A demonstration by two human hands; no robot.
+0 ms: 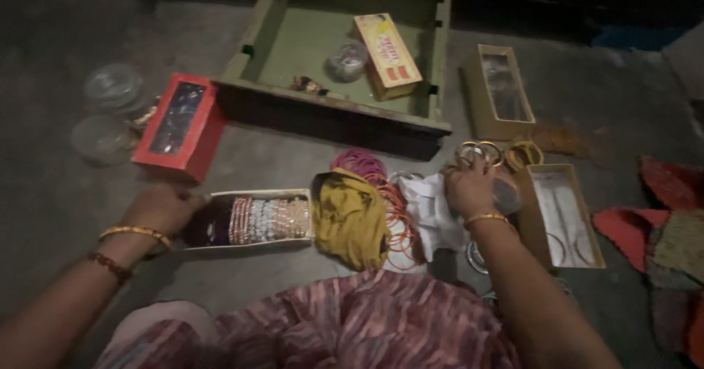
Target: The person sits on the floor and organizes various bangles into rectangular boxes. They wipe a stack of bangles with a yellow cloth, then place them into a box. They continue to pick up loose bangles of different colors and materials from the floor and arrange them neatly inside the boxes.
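My left hand point(163, 208) grips the left end of an open cardboard box point(253, 193) filled with a row of pink, white and dark bangles point(268, 219). My right hand point(473, 188) is closed around a few silvery bangles point(478, 151) held just above a white cloth point(433, 211). Between the two hands lie a crumpled mustard-yellow cloth point(350, 219), thin orange bangles point(397, 219) and a pink bangle stack point(359, 161). Gold bangles point(525, 152) lie to the right of my right hand.
A green wooden tray point(341, 101) at the back holds a yellow carton point(386, 54) and a clear jar point(347, 60). A red window-lid box point(178, 126) and clear lids point(112, 87) sit left. Two tan box lids point(497, 90) point(561, 215) lie right, beside red fabric point(664, 222).
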